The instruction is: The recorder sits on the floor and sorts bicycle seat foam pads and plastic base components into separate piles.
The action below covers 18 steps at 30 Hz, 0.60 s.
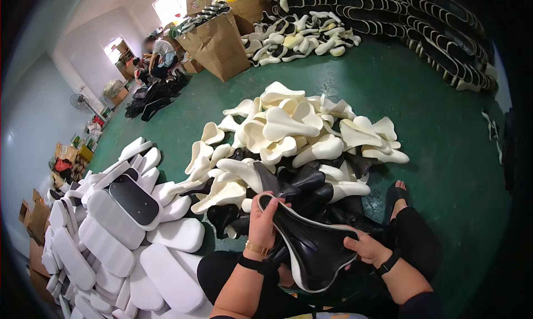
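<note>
Well, left hand: gripping the narrow end of a black saddle, thumb over its pale rim.
Right hand: holding the wide end, thumb on top, fingers partly hidden beneath.
Saddle: tilted between both hands, over the person's lap.
Floor: green, bearing a heap of cream shells, with black shells along its near side.
Pads: white, overlapping at the left, one black-faced pad among them.
Far end: tall carton beside another cream heap; a co-worker, well apart.
</note>
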Tool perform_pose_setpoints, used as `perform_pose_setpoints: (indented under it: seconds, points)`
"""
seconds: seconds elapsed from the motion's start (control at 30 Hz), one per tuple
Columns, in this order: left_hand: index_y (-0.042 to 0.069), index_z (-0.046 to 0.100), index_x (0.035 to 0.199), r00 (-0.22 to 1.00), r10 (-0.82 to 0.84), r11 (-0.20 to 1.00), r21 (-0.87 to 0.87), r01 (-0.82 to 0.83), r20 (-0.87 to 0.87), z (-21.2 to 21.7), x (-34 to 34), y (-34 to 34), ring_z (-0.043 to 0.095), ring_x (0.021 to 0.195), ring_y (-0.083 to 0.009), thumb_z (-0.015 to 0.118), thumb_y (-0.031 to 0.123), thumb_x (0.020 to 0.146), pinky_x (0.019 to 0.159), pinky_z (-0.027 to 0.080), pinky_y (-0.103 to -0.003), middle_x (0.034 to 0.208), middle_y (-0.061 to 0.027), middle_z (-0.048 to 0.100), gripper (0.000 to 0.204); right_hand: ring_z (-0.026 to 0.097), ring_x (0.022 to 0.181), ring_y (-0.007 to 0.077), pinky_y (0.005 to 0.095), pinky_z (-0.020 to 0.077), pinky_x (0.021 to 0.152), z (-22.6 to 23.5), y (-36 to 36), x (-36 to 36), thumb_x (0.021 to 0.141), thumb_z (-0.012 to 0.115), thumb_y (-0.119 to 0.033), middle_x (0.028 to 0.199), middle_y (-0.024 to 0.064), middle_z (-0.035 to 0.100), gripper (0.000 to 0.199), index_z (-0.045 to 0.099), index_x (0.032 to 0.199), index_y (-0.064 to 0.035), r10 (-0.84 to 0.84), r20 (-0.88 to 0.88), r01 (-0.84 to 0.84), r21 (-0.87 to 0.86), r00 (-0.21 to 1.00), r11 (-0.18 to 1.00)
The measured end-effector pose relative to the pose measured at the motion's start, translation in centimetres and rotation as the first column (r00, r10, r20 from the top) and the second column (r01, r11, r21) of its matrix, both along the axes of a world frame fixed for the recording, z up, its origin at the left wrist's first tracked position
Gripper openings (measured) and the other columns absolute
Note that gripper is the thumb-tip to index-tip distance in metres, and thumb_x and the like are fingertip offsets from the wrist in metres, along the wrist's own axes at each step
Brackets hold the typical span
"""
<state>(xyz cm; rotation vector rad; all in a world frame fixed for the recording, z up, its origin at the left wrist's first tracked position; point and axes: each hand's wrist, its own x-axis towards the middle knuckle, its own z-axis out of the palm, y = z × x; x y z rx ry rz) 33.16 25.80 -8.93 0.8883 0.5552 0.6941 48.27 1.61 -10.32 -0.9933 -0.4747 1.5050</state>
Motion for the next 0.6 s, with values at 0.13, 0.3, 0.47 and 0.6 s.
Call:
perform_pose_setpoints:
  seconds: [0.13,0.3,0.47,0.6]
  points:
    - [0.009,0.033,0.134,0.94,-0.222,0.963,0.092,0.253,-0.258,5.3,-1.6,0.5,0.055,0.113,-0.0234,0.062,0.008,0.09,0.088,0.049,-0.032,0.121,-0.0139,0.055,0.052,0.061,0.101,0.0283,0.038,0.0509,0.09,-0.8,-5.4,7.2,0.096,0.053,-0.036,0.113,0.0151,0.062,0.047,0.052,0.127,0.0002,0.288,0.823,0.13,-0.396,0.49,0.909]
    - [0.005,0.039,0.137,0.993,0.115,0.898,0.426,-0.111,0.015,13.6,-8.6,5.7,0.058,0.111,-0.0274,0.056,0.016,0.093,0.093,0.05,-0.042,0.123,-0.0159,0.056,0.049,0.064,0.1,0.0265,0.0379,0.0524,0.091,8.0,-22.7,25.0,0.101,0.047,-0.028,0.113,0.0155,0.064,0.036,0.054,0.123,-0.0011,-0.911,0.043,0.857,0.325,0.41,0.401]
    - [0.006,0.05,0.128,0.983,0.176,0.963,0.218,-0.161,-0.047,8.9,-14.9,12.0,0.062,0.104,-0.0197,0.053,0.02,0.096,0.088,0.052,-0.037,0.115,-0.0086,0.062,0.035,0.065,0.092,0.0177,0.0305,0.0543,0.079,4.0,-21.2,27.9,0.094,0.059,-0.016,0.099,0.0094,0.066,0.018,0.062,0.106,-0.0034,-0.967,0.124,0.936,0.25,0.221,0.246]
    - [0.01,0.055,0.122,0.971,0.163,0.984,-0.044,-0.173,-0.173,2.2,-16.6,14.4,0.063,0.097,-0.0193,0.058,0.024,0.094,0.083,0.053,-0.038,0.104,-0.0063,0.066,0.031,0.063,0.074,0.0164,0.0278,0.0509,0.063,-0.4,-8.0,19.7,0.091,0.062,-0.018,0.086,0.0071,0.065,0.018,0.063,0.102,-0.0044,-0.692,0.368,0.774,-0.15,0.621,0.615]
